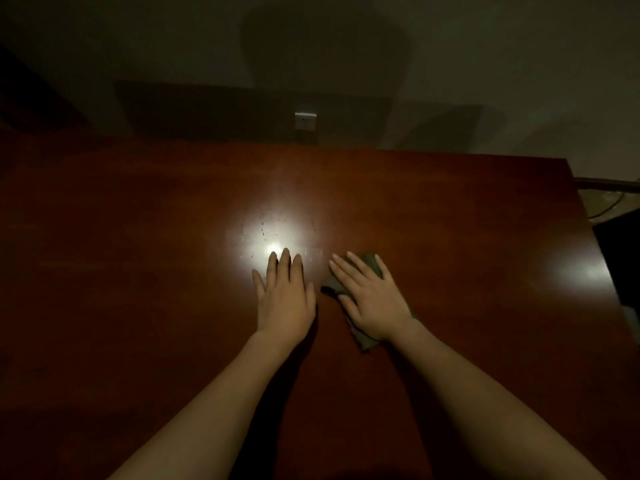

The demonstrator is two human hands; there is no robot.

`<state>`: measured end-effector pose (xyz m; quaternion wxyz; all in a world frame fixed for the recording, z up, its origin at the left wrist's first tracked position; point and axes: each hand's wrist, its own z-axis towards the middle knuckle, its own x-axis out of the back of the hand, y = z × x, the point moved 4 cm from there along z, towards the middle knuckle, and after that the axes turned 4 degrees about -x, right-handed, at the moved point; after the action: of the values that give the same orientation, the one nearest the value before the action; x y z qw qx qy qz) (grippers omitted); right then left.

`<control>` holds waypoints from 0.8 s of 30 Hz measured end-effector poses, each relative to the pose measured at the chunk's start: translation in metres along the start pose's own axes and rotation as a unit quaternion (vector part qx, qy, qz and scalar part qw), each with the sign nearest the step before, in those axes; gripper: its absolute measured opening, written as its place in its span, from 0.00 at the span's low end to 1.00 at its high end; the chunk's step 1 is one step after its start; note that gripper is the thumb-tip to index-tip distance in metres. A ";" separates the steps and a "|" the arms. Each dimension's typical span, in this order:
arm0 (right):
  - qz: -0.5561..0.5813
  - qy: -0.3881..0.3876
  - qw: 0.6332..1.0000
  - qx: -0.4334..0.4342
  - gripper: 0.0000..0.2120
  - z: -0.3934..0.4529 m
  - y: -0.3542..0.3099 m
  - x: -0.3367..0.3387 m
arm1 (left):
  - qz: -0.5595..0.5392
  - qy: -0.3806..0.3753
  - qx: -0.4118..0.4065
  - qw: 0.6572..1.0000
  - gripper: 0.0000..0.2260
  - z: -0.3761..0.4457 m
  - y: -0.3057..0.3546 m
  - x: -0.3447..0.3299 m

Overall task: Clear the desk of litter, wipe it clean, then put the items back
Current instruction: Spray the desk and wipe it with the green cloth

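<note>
Both hands flat, fingers straight: left hand (pixel 285 299) on desk (pixel 138 271), right hand (pixel 372 299) pressing cloth (pixel 363 336) (unpinched); risk: it slips, specks (pixel 266 230) far-left missed.

Both forearms bare, no sleeves; left hand (pixel 285 299), right hand (pixel 372 299) ungloved, no jewellery.

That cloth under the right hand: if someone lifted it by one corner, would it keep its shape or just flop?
Probably flop. The cloth lies bunched and creased under the flat right hand, which suggests soft fabric, and it looks thin, so likely light. Pushed, it should slide easily on the glossy desk, though it may crumple rather than move as one piece.
</note>
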<state>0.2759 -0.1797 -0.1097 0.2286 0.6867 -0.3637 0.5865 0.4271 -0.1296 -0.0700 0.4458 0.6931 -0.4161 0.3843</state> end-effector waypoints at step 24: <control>-0.013 0.012 1.000 0.007 0.27 0.222 0.012 0.056 | -0.018 -0.014 -0.007 1.000 0.29 0.097 -0.020 0.005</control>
<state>0.4111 -0.3644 -0.1027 0.2362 0.6858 -0.3477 0.5942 0.4632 -0.2169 -0.1009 0.4514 0.7029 -0.4125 0.3633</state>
